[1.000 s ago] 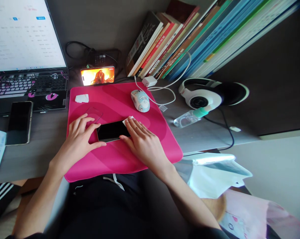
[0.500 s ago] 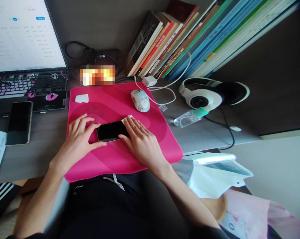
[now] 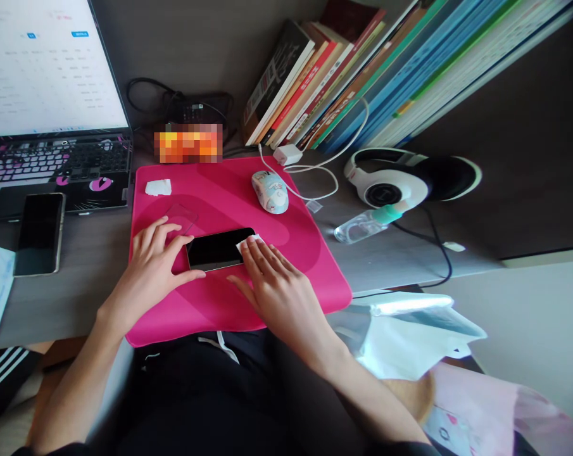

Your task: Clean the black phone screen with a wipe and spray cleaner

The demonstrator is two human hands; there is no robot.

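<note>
Right hand (image 3: 281, 288), flat on white tissue (image 3: 240, 245), slides bodyward, apparently wiping the black rectangular phone (image 3: 214, 250); further strokes need left hand's (image 3: 152, 271) spread grip steady.

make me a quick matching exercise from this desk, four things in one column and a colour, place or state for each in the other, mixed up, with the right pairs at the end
Things
1. right hand
2. mouse
3. bottle
4. phone in front of the person

Descriptions
A. clear, with a green cap
B. black-faced, one end by the left hand
C. fingers over a white wipe
D. pale and patterned, on the pink mat

Right pairs: 1-C, 2-D, 3-A, 4-B
</note>
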